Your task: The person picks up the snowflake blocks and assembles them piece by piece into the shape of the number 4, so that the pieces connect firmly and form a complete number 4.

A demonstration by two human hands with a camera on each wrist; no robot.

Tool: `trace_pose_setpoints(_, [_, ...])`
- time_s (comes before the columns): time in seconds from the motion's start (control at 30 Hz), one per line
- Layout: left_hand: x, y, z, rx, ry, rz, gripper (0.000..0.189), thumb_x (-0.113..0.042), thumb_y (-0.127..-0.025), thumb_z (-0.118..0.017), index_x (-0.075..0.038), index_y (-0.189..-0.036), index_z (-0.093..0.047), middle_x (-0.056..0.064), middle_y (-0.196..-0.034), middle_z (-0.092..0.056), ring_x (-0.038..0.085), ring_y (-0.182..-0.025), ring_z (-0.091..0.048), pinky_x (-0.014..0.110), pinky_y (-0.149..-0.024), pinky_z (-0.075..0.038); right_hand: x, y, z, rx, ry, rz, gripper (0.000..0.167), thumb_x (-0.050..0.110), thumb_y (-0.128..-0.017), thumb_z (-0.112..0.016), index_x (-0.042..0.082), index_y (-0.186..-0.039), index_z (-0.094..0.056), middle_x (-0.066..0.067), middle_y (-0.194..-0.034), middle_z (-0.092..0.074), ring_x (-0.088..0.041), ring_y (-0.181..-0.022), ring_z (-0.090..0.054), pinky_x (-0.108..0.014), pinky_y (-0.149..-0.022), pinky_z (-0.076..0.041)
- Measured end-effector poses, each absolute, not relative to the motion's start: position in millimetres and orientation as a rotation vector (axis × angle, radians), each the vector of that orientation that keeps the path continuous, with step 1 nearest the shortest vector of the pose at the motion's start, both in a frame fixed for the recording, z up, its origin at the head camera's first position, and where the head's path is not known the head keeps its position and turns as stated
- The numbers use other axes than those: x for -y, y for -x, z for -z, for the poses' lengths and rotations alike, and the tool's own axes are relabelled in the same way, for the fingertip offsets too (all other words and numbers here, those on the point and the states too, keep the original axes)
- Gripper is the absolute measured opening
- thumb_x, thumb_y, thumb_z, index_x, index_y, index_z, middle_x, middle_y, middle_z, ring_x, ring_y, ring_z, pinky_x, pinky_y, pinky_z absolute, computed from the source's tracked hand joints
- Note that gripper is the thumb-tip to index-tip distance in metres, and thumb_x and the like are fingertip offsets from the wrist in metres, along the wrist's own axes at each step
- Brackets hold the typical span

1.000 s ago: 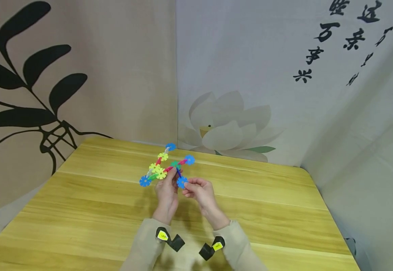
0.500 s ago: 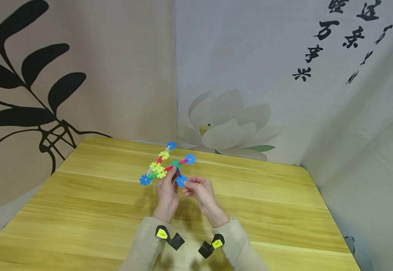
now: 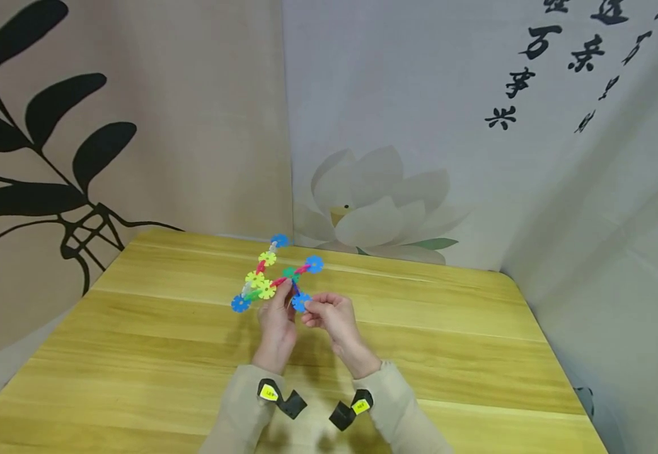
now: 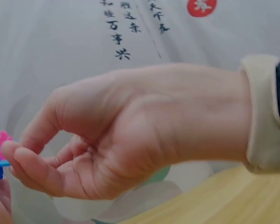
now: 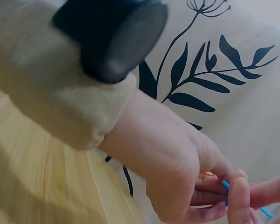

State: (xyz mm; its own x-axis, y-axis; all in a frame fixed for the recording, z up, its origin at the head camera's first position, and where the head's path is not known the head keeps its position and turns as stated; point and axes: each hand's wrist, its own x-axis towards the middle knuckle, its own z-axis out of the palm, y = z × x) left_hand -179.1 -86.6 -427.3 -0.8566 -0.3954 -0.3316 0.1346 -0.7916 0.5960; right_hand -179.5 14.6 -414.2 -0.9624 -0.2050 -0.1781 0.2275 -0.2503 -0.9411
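A linked chain of notched plastic snowflake discs [image 3: 266, 289] in blue, yellow, green, red and white is held up above the table. My left hand [image 3: 276, 325] grips it near the green disc [image 3: 291, 274], thumb on top; its other fingers are mostly hidden. My right hand [image 3: 337, 318] pinches the rim of a blue disc [image 3: 301, 302] at the near end of a dark blue piece. In the left wrist view, the right hand [image 4: 107, 135] has its fingertips at a light blue edge. In the right wrist view, the left hand [image 5: 172, 172] meets the right fingertips, which partly cover the pieces.
The wooden table [image 3: 448, 353] spreads beneath both hands. Behind it hangs a cloth backdrop [image 3: 397, 94] with printed leaves, a flower and characters. Black cameras, such as the left one [image 3: 290, 403], sit at the cuffs.
The head view has shifted slightly. Both hands keep their hold on the joined discs, and their places relative to each other have hardly altered.
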Motion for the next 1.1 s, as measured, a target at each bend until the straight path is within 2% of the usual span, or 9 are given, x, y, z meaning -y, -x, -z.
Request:
trace_pose_setpoints(0.4, [76,182,431,0.993,-0.673,2.476,0.021,-0.007,-0.083,-0.069,-0.012,-0.063,-0.069,-0.005,-0.063,-0.066,0.005,-0.064,-0.059,0.018,-0.063,-0.048,-15,180,411,-1.726,-0.089,2.308,0.010,-0.008,-0.087,-0.058,-0.001,-0.079,-0.059,-0.003,-0.059,-0.058,-0.008,-0.050,-0.060,-0.017,-0.051,-0.054])
trace_pose_setpoints(0.5, [76,182,432,0.962,-0.639,2.478,0.014,-0.007,-0.082,-0.071,-0.008,-0.068,-0.071,-0.004,-0.066,-0.067,0.005,-0.065,-0.061,0.017,-0.063,-0.050,-18,180,412,-1.740,-0.054,2.296,0.002,-0.007,-0.086,-0.059,-0.008,-0.084,-0.058,-0.003,-0.060,-0.059,-0.008,-0.051,-0.061,-0.018,-0.052,-0.054])
trace_pose_setpoints(0.6, [78,181,434,0.975,-0.556,2.467,0.007,-0.004,-0.081,-0.071,-0.006,-0.075,-0.072,-0.003,-0.070,-0.069,0.005,-0.067,-0.063,0.017,-0.064,-0.053,-21,181,416,-1.766,0.011,2.257,0.011,-0.005,-0.086,-0.061,-0.012,-0.091,-0.057,-0.003,-0.062,-0.061,-0.009,-0.053,-0.063,-0.019,-0.054,-0.055])
trace_pose_setpoints(0.83, [91,179,439,1.114,-0.326,2.390,0.010,-0.001,-0.081,-0.071,-0.010,-0.076,-0.073,-0.005,-0.072,-0.069,0.005,-0.068,-0.064,0.019,-0.071,-0.055,-31,191,431,-1.821,0.202,2.127,0.019,0.001,-0.089,-0.060,-0.014,-0.100,-0.056,-0.004,-0.072,-0.065,-0.012,-0.065,-0.065,-0.024,-0.063,-0.058])
trace_pose_setpoints(0.97, [102,180,439,1.149,-0.310,2.337,0.019,0.004,-0.081,-0.068,-0.013,-0.075,-0.072,-0.005,-0.072,-0.070,0.004,-0.068,-0.065,0.019,-0.071,-0.055,-32,206,449,-1.960,0.182,2.041,0.026,0.003,-0.090,-0.060,-0.016,-0.106,-0.056,-0.010,-0.082,-0.066,-0.016,-0.072,-0.066,-0.033,-0.072,-0.058])
trace_pose_setpoints(1.1, [111,179,437,1.165,-0.306,2.314,0.027,0.008,-0.081,-0.066,-0.016,-0.073,-0.072,-0.004,-0.074,-0.070,0.005,-0.070,-0.067,0.020,-0.071,-0.056,-27,227,470,-2.190,0.168,1.907,0.025,0.000,-0.087,-0.060,-0.014,-0.108,-0.059,-0.014,-0.088,-0.064,-0.024,-0.077,-0.066,-0.034,-0.072,-0.059])
